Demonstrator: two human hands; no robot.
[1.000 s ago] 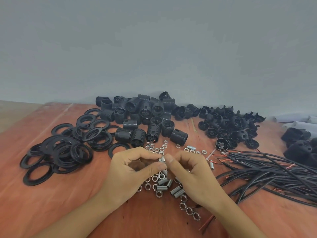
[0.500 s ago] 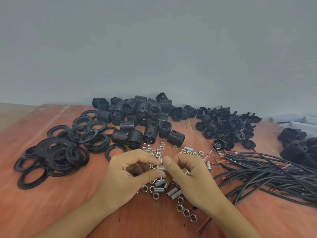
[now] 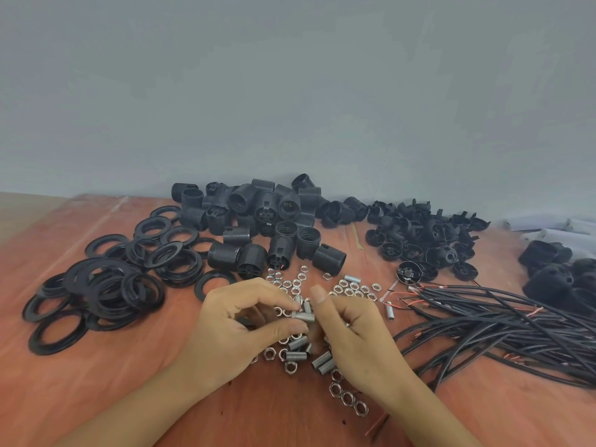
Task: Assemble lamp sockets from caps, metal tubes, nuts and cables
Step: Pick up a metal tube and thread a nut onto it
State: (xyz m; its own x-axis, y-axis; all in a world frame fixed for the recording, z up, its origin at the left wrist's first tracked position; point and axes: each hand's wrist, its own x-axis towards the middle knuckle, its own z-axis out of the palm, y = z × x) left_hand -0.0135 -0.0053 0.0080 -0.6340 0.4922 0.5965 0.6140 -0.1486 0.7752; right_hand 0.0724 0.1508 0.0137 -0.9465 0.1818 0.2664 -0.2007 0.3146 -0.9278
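Observation:
My left hand (image 3: 238,330) pinches a short threaded metal tube (image 3: 303,316) between thumb and forefinger, held level above the table. My right hand (image 3: 354,337) meets the tube's right end with curled fingers, its thumb lifted just above it. Under both hands lie several loose hex nuts (image 3: 348,399) and more metal tubes (image 3: 322,363). A bundle of black cables (image 3: 516,327) with bared red ends lies to the right. Black caps (image 3: 425,243) are heaped behind the cables.
Threaded black socket bodies (image 3: 258,221) are piled at the back against the grey wall. Black rings (image 3: 122,282) spread over the left of the red-brown table (image 3: 96,401). More black parts (image 3: 554,275) and white rolls (image 3: 564,229) sit at the far right.
The tube has turned from upright to level between my fingertips. My right thumb has lifted off it. Both hands stay over the nuts.

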